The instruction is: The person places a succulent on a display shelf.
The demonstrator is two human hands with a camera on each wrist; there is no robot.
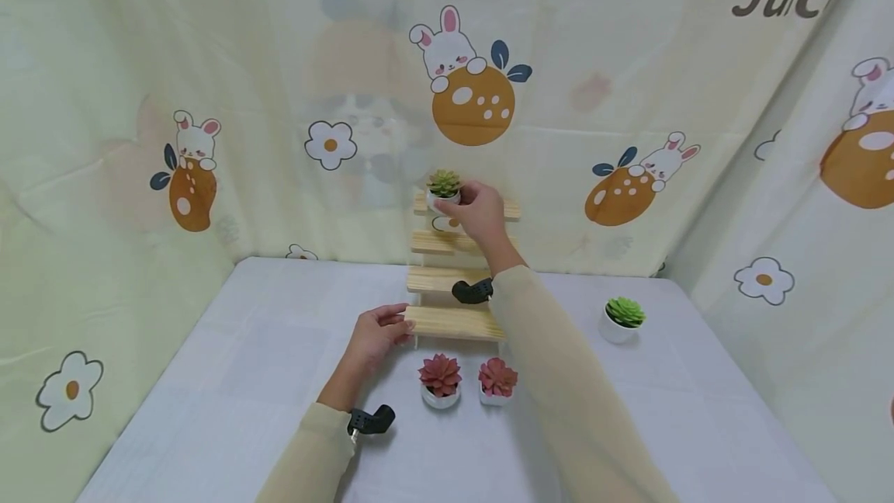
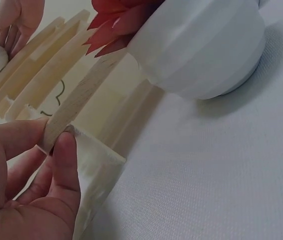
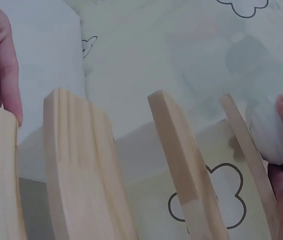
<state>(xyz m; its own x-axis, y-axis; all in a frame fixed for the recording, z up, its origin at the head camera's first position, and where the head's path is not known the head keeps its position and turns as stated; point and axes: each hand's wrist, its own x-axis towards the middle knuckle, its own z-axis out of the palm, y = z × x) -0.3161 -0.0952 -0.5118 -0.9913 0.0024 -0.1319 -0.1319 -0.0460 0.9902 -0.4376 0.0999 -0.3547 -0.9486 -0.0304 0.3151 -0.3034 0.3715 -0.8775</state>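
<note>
A small green succulent in a white pot [image 1: 444, 186] is at the top step of a tiered wooden stand [image 1: 454, 321]. My right hand [image 1: 482, 212] grips that pot between thumb and fingers; in the right wrist view the white pot [image 3: 271, 131] is right against the top slat [image 3: 251, 160]. Down at the stand's lowest step, my left hand [image 1: 377, 336] pinches the left end of the board. The left wrist view shows the thumb and fingers on either side of that board's end [image 2: 74, 107].
Two red succulents stand in front of the stand, one in a round white pot [image 1: 441, 394] and one in a squarer pot [image 1: 496, 393]. A bright green succulent [image 1: 623, 318] sits to the right on the white table [image 1: 279, 348]. A printed curtain [image 1: 279, 60] hangs behind.
</note>
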